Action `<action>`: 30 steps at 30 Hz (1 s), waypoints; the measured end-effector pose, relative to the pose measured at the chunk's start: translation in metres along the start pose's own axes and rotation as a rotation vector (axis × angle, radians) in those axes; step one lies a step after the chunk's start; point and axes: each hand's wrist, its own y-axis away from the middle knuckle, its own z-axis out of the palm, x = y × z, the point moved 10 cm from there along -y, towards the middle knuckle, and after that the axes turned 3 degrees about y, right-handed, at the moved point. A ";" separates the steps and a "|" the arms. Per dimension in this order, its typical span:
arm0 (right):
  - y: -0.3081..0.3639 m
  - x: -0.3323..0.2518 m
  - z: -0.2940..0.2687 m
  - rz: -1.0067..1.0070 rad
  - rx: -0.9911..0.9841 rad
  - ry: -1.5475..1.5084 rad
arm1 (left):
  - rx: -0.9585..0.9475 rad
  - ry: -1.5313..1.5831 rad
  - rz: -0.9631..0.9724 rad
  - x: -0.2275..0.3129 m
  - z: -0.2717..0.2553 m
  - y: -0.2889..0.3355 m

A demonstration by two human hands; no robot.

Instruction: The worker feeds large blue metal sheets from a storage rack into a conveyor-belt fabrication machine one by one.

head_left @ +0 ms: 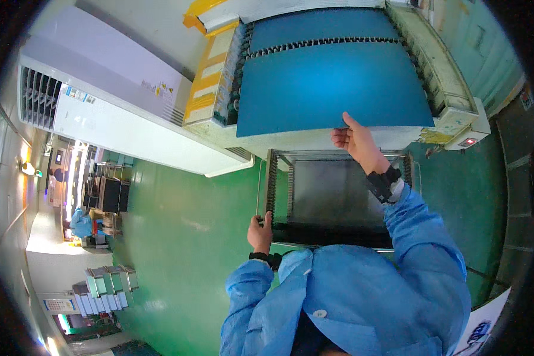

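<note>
A flat blue panel (332, 89) juts from the front of a roller conveyor (463, 113), its front edge slightly askew. At that edge is my right hand (362, 145), closed, with the thumb over the panel and the curled fingers at or under the rim. A dark slotted metal rack (272, 178) stands on the floor just below the conveyor's end. My left hand (260, 234) is wrapped round its near left side, by the thin upright bar. A dark sheet (338, 184) shows within the rack's frame.
Behind the first panel lies a second blue panel (320, 26) on the rollers. A long white cabinet-like unit (130, 130) flanks the conveyor on the left. Stacked trays (104, 288) and a person in blue (81, 224) are farther left. A red-lit switch (469, 142) sits at the conveyor's right corner.
</note>
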 end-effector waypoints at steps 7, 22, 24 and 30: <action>0.005 0.002 0.010 0.058 -0.112 0.190 | 0.020 -0.016 0.033 -0.005 0.001 -0.003; 0.124 0.184 -0.052 0.184 -0.551 1.426 | 0.023 0.048 0.013 -0.007 -0.003 -0.004; 0.128 0.190 -0.058 0.236 -0.557 1.466 | 0.020 0.020 0.002 -0.009 -0.004 -0.004; 0.140 0.190 -0.061 0.198 -0.560 1.474 | 0.035 0.014 0.011 -0.009 -0.005 0.000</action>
